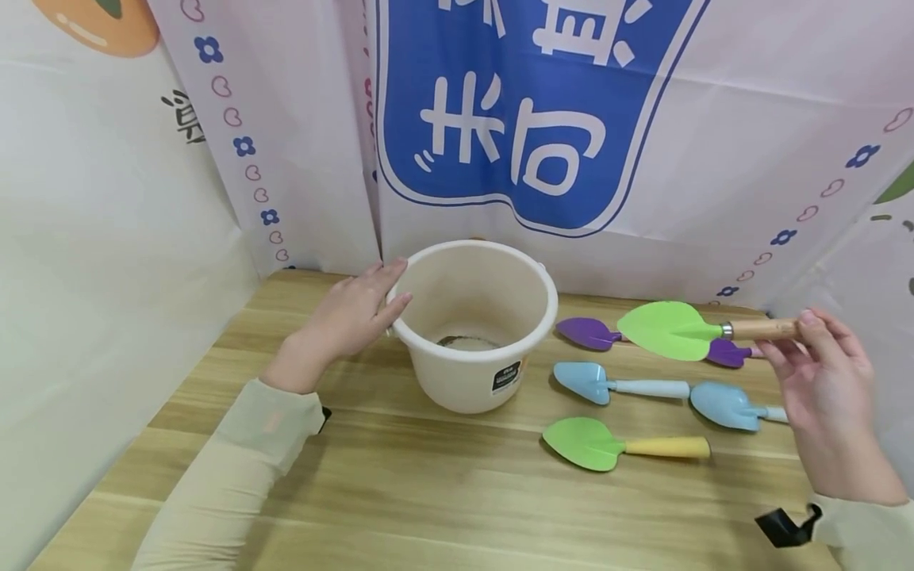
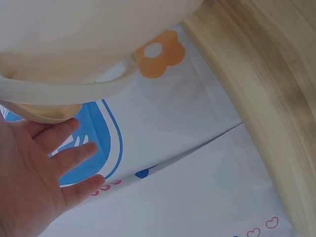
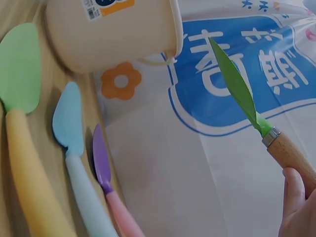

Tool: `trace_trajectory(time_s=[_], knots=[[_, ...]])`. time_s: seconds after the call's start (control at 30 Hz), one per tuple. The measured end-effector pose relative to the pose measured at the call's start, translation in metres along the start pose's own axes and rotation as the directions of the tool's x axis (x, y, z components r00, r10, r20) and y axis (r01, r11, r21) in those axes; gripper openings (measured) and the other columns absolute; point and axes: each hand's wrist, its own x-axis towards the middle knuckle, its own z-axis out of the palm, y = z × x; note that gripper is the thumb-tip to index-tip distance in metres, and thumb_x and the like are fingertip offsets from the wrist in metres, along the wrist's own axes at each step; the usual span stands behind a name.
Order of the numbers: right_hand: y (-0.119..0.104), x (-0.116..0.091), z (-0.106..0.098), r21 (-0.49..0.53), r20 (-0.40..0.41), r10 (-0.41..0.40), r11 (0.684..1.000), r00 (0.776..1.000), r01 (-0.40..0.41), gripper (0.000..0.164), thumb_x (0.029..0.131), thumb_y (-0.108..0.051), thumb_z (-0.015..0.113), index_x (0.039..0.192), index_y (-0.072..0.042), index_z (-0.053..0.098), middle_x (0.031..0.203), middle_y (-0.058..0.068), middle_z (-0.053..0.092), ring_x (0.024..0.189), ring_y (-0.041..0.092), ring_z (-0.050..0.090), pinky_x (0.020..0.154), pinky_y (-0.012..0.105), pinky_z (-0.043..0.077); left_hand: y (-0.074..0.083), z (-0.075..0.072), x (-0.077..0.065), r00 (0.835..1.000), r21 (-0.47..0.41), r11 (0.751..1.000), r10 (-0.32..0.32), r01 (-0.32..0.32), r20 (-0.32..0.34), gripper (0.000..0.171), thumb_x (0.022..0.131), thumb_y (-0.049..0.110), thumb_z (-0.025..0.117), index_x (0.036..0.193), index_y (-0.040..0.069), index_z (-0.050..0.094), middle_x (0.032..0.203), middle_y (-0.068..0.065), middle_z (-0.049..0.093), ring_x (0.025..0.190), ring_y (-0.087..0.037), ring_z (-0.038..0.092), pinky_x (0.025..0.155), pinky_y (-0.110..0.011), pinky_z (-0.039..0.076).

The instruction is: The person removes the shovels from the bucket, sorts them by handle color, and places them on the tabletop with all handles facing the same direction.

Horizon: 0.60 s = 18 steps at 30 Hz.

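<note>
A cream bucket (image 1: 467,381) stands upright on the wooden table. My left hand (image 1: 353,313) rests at its left rim, thumb over the edge and the other fingers fairly straight; the left wrist view shows these fingers (image 2: 74,158) spread beside the bucket's rim. To the right, my right hand (image 1: 828,373) holds a green trowel (image 1: 671,329) by its wooden handle, raised above the table with the blade towards the bucket. In the right wrist view the thumb (image 3: 295,190) lies along the handle of that trowel (image 3: 237,84).
Right of the bucket lie a green trowel with a yellow handle (image 1: 585,444), two light blue trowels (image 1: 581,381) and two purple ones (image 1: 589,333). A printed white cloth (image 1: 307,143) hangs behind the table (image 1: 428,492). A dark, unclear patch shows on the bucket's bottom.
</note>
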Motion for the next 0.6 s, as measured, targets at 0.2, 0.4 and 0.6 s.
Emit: trace_trajectory(time_s=[0.2, 0.4, 0.6], knots=[[-0.009, -0.002, -0.018, -0.089, -0.088, -0.034, 0.996, 0.996, 0.026, 0.012, 0.099, 0.006, 0.060, 0.111, 0.003, 0.063, 0.095, 0.011, 0.061, 0.077, 0.026, 0.071, 0.073, 0.038, 0.062, 0.000, -0.001, 0.001, 1.000, -0.002, 1.000, 0.001, -0.001, -0.001, 0.066, 0.111, 0.042, 0.038, 0.161, 0.002, 0.027, 0.164, -0.018, 0.031, 0.150, -0.042, 0.026, 0.118, -0.062, 0.027], [-0.018, -0.004, -0.041, -0.130, -0.131, -0.043, 0.991, 0.990, 0.026, 0.011, 0.098, 0.006, 0.062, 0.109, 0.002, 0.063, 0.092, 0.011, 0.066, 0.080, 0.024, 0.072, 0.073, 0.035, 0.062, -0.002, 0.001, 0.001, 1.000, -0.012, 1.000, 0.006, -0.006, 0.000, 0.066, 0.110, 0.044, 0.037, 0.161, 0.003, 0.028, 0.165, -0.016, 0.030, 0.151, -0.041, 0.024, 0.119, -0.061, 0.026], [-0.029, -0.007, -0.066, -0.089, -0.118, -0.034, 0.996, 0.992, 0.023, 0.011, 0.098, 0.010, 0.059, 0.104, 0.005, 0.067, 0.088, 0.013, 0.064, 0.077, 0.028, 0.074, 0.068, 0.037, 0.063, -0.001, 0.002, 0.001, 1.000, -0.014, 1.000, 0.010, -0.010, -0.005, 0.066, 0.110, 0.044, 0.038, 0.161, 0.002, 0.029, 0.164, -0.015, 0.031, 0.151, -0.041, 0.025, 0.118, -0.062, 0.027]])
